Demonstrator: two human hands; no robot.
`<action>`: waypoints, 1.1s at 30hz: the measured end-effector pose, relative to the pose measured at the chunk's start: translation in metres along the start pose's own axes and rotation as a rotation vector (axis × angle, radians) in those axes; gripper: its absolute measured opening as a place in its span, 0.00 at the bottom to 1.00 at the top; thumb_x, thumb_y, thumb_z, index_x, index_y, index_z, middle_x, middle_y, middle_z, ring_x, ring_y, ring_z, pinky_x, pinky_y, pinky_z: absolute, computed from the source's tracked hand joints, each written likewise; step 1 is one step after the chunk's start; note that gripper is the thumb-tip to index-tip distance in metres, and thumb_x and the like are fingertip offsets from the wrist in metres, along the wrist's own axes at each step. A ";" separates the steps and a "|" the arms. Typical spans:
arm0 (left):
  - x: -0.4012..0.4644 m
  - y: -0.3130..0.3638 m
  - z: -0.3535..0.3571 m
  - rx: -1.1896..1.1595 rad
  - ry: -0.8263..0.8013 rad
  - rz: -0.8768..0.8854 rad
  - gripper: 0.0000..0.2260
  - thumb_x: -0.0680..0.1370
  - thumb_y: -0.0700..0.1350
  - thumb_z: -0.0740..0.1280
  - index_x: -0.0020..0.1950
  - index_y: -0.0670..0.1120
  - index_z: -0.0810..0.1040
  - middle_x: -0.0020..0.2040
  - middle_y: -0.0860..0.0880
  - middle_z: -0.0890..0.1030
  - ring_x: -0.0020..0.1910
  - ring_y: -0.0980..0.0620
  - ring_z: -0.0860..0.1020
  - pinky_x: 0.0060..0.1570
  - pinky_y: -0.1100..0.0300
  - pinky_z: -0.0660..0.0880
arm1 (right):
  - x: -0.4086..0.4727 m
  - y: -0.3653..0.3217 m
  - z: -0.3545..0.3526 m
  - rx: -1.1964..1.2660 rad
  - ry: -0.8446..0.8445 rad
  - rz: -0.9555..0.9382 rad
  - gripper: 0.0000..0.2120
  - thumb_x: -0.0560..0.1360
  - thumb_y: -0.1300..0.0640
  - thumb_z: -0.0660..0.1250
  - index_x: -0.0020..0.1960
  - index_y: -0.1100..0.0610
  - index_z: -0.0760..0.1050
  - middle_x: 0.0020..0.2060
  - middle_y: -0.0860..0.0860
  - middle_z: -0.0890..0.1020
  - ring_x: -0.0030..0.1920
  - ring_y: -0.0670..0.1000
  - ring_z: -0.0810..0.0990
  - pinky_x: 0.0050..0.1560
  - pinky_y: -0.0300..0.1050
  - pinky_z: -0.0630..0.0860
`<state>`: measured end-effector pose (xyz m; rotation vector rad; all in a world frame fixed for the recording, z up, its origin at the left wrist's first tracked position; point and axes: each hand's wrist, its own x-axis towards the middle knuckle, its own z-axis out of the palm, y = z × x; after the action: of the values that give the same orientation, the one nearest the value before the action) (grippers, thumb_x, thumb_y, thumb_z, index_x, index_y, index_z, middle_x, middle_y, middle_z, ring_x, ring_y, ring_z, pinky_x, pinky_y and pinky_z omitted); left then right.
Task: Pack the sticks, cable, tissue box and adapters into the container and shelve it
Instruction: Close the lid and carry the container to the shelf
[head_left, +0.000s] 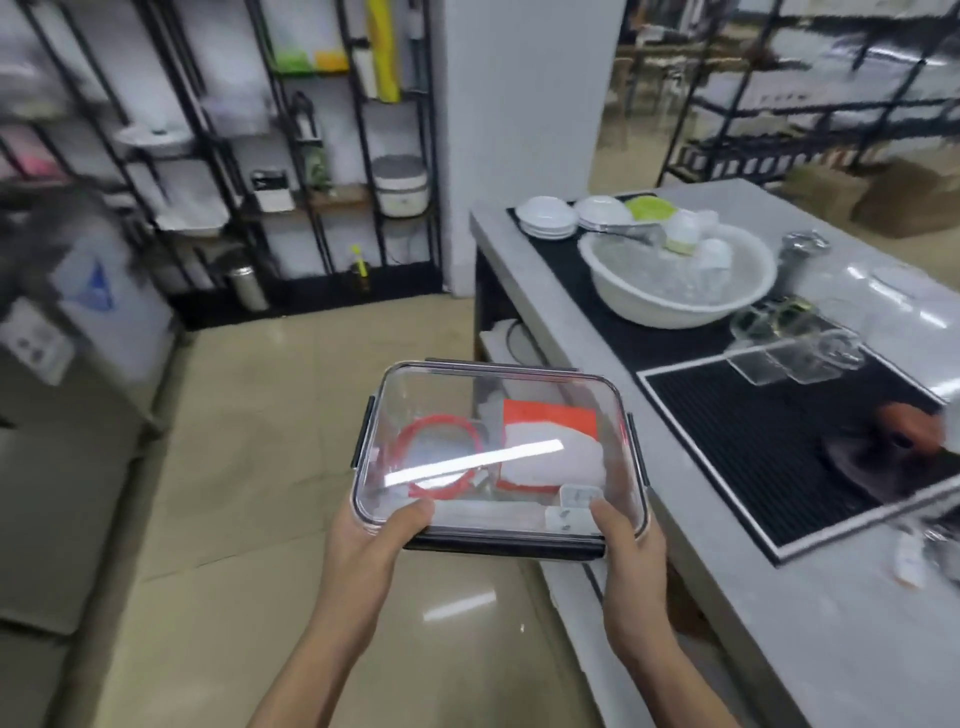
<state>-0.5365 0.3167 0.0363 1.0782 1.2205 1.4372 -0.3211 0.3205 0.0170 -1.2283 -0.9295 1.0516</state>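
Observation:
I carry a clear lidded container (441, 387) with dark side clips out over the floor, left of the counter. My left hand (371, 540) grips its near left corner, thumb lying on the lid. My right hand (626, 545) grips the near right corner the same way. Through the lid I see a coiled red cable (439, 457) at the left, an orange and white tissue box (550, 441) at the right, and two white adapters (571, 501) by my right thumb. The sticks are not clearly visible.
A grey counter (779, 649) runs along my right with black mats, a white basin (675, 280) of glassware and stacked bowls (548, 215). Black metal shelves (322, 156) with kitchen items stand ahead at the left. A steel unit (78, 338) sits at far left. Tiled floor lies between.

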 end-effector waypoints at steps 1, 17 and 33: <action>0.008 0.001 -0.012 -0.002 0.017 0.007 0.25 0.68 0.45 0.72 0.65 0.50 0.77 0.58 0.55 0.84 0.58 0.60 0.81 0.51 0.73 0.73 | 0.006 0.000 0.015 -0.016 -0.034 -0.013 0.28 0.69 0.49 0.67 0.68 0.55 0.74 0.61 0.52 0.82 0.62 0.52 0.79 0.64 0.56 0.76; 0.128 -0.014 -0.096 -0.021 0.246 0.011 0.27 0.66 0.48 0.73 0.65 0.54 0.76 0.59 0.61 0.83 0.60 0.63 0.79 0.52 0.74 0.72 | 0.121 0.027 0.159 -0.003 -0.251 0.042 0.24 0.70 0.51 0.67 0.64 0.59 0.76 0.55 0.55 0.84 0.57 0.54 0.82 0.57 0.48 0.78; 0.375 -0.008 -0.088 0.054 0.359 0.041 0.30 0.70 0.44 0.70 0.72 0.54 0.71 0.64 0.64 0.79 0.64 0.65 0.75 0.54 0.75 0.71 | 0.371 0.023 0.280 0.097 -0.423 -0.036 0.23 0.74 0.57 0.63 0.69 0.54 0.73 0.61 0.44 0.81 0.64 0.43 0.77 0.58 0.32 0.73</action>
<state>-0.6892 0.6703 0.0372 0.9084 1.5029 1.6875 -0.4915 0.7535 0.0270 -0.9197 -1.2011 1.3399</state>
